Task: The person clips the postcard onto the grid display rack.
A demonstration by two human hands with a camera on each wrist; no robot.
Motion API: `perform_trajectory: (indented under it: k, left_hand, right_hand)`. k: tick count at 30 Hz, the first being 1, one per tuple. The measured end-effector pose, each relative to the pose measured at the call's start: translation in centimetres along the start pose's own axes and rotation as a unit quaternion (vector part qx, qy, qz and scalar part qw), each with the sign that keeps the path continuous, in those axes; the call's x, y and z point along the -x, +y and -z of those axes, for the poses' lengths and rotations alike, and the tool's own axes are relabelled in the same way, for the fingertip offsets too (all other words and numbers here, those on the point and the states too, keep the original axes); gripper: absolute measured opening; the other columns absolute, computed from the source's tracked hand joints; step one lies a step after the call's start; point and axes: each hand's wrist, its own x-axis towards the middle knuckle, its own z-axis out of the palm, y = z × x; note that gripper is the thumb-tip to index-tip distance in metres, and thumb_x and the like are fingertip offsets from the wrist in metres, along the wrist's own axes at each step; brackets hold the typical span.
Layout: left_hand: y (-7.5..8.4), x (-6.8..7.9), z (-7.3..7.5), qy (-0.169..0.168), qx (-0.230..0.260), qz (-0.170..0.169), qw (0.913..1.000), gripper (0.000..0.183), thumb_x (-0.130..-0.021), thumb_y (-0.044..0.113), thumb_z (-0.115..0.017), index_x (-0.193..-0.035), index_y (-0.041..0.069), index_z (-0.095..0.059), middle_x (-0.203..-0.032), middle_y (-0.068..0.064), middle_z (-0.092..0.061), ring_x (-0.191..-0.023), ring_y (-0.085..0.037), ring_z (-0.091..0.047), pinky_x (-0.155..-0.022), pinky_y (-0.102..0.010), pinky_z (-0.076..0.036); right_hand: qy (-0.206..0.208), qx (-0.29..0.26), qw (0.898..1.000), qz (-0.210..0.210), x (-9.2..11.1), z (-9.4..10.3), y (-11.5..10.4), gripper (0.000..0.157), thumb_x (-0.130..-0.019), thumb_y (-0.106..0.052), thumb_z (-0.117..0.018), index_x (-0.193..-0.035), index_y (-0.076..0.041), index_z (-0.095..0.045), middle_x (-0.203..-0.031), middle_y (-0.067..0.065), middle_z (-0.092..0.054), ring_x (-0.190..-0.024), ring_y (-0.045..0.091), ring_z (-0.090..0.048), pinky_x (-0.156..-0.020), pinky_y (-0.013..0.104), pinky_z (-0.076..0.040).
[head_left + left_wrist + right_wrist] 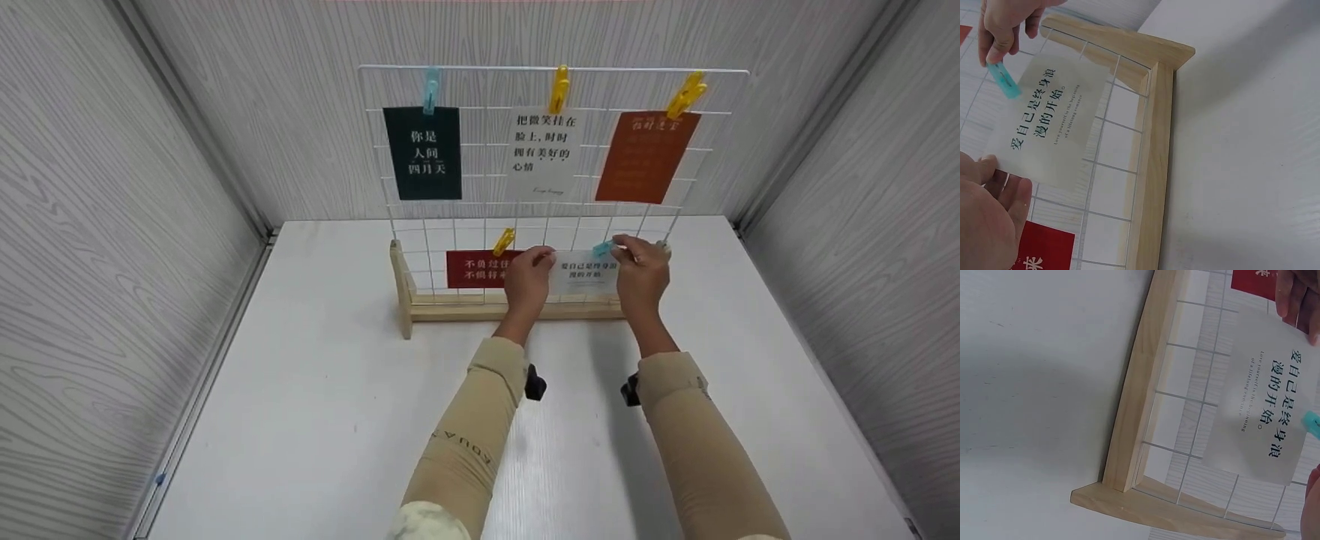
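A white card printed with dark characters lies against the lower right part of a white wire grid. My left hand pinches its upper left corner between thumb and fingers, as the left wrist view shows. With thumb and fingertips my right hand grips a teal clothespin, whose tip overlaps the card's top edge. Left of this card hangs a red card under a yellow clothespin, partly covered by my left hand.
Along the grid's upper part hang a dark green card, a white card and an orange card, each under a clothespin. A wooden stand carries the grid on a white table. Grey wood-grain panels enclose it.
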Motion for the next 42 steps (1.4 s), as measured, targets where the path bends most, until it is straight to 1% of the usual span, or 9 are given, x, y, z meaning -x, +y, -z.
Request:
perform_trajectory:
  k: [3,8,13,17,23,29,34,39,42]
  left_hand:
    - [0.06,-0.07,-0.02,-0.001,-0.004,-0.001,1.0000,0.020,-0.102,0.025,-0.061,-0.114,0.016,-0.074,-0.108,0.002,-0.074,-0.094,-0.012,-0.067,-0.085,-0.032,-0.052]
    - [0.18,-0.23,-0.01,0.008,-0.006,0.001,0.9999,0.020,-0.101,0.024,-0.062,-0.113,0.015,-0.075,-0.106,0.001,-0.075,-0.094,-0.013,-0.067,-0.084,-0.032,-0.052]
    - [0.22,-0.25,-0.24,0.016,-0.008,0.004,0.9998,0.020,-0.101,0.024,-0.062,-0.112,0.015,-0.075,-0.105,0.000,-0.075,-0.091,-0.012,-0.068,-0.082,-0.031,-0.052]
    - [0.36,-0.09,-0.40,0.025,-0.006,0.007,0.9996,0.019,-0.101,0.024,-0.062,-0.111,0.014,-0.075,-0.105,-0.001,-0.076,-0.089,-0.012,-0.068,-0.081,-0.031,-0.052]
    - [0.47,0.07,-0.51,0.031,-0.002,-0.001,0.9995,0.020,-0.101,0.020,-0.062,-0.112,0.011,-0.075,-0.105,-0.004,-0.076,-0.090,-0.015,-0.070,-0.080,-0.031,-0.055]
    - [0.43,0.24,-0.51,0.037,0.001,-0.001,0.9993,0.021,-0.100,0.018,-0.062,-0.113,0.007,-0.075,-0.108,-0.007,-0.076,-0.094,-0.018,-0.071,-0.083,-0.032,-0.056]
    - [0.38,0.32,-0.61,0.037,0.009,0.000,0.9993,0.021,-0.100,0.017,-0.063,-0.114,0.007,-0.075,-0.110,-0.007,-0.076,-0.098,-0.018,-0.071,-0.087,-0.032,-0.056]
    - [0.48,0.27,-0.64,0.043,0.012,-0.003,0.9990,0.019,-0.100,0.016,-0.063,-0.111,0.006,-0.075,-0.108,-0.008,-0.076,-0.097,-0.019,-0.071,-0.086,-0.034,-0.056]
    - [0.50,0.28,-0.67,0.040,0.012,-0.005,0.9991,0.019,-0.100,0.016,-0.063,-0.111,0.005,-0.075,-0.108,-0.008,-0.076,-0.095,-0.019,-0.071,-0.085,-0.033,-0.056]
  right_hand:
    - [-0.001,0.003,1.000,0.001,-0.03,-0.11,0.01,0.012,-0.092,-0.006,-0.072,-0.102,-0.006,-0.079,-0.103,0.006,-0.077,-0.093,0.019,-0.065,-0.081,0.025,-0.045]
    - [-0.017,0.011,1.000,-0.001,-0.09,-0.28,-0.06,0.014,-0.093,-0.009,-0.071,-0.104,-0.008,-0.079,-0.105,0.004,-0.077,-0.097,0.018,-0.066,-0.081,0.024,-0.046]
    - [-0.027,0.028,0.999,0.003,-0.04,-0.36,0.00,0.014,-0.094,-0.011,-0.070,-0.105,-0.009,-0.078,-0.107,0.002,-0.076,-0.100,0.019,-0.067,-0.081,0.028,-0.048]
    - [-0.034,0.028,0.999,0.001,-0.05,-0.29,-0.04,0.014,-0.094,-0.011,-0.069,-0.104,-0.011,-0.079,-0.108,0.002,-0.076,-0.101,0.019,-0.066,-0.083,0.032,-0.048]
    - [-0.048,0.038,0.998,-0.004,-0.15,-0.40,-0.10,0.016,-0.095,-0.010,-0.068,-0.107,-0.013,-0.078,-0.111,0.001,-0.074,-0.100,0.017,-0.066,-0.081,0.028,-0.048]
    - [-0.064,0.023,0.998,-0.001,-0.09,-0.54,-0.27,0.020,-0.096,-0.010,-0.068,-0.113,-0.013,-0.076,-0.113,0.001,-0.073,-0.104,0.016,-0.067,-0.084,0.025,-0.050]
    - [-0.074,0.016,0.997,-0.007,0.05,-0.50,-0.10,0.025,-0.096,-0.011,-0.068,-0.120,-0.013,-0.073,-0.117,0.002,-0.073,-0.104,0.017,-0.065,-0.088,0.031,-0.050]
    - [-0.083,0.023,0.996,-0.025,0.15,-0.49,-0.05,0.029,-0.100,-0.022,-0.065,-0.127,-0.013,-0.069,-0.113,0.006,-0.072,-0.101,0.019,-0.063,-0.087,0.037,-0.048]
    - [-0.086,0.033,0.995,-0.033,0.28,-0.49,0.02,0.030,-0.101,-0.028,-0.063,-0.126,-0.014,-0.070,-0.111,0.006,-0.072,-0.101,0.019,-0.062,-0.086,0.038,-0.048]
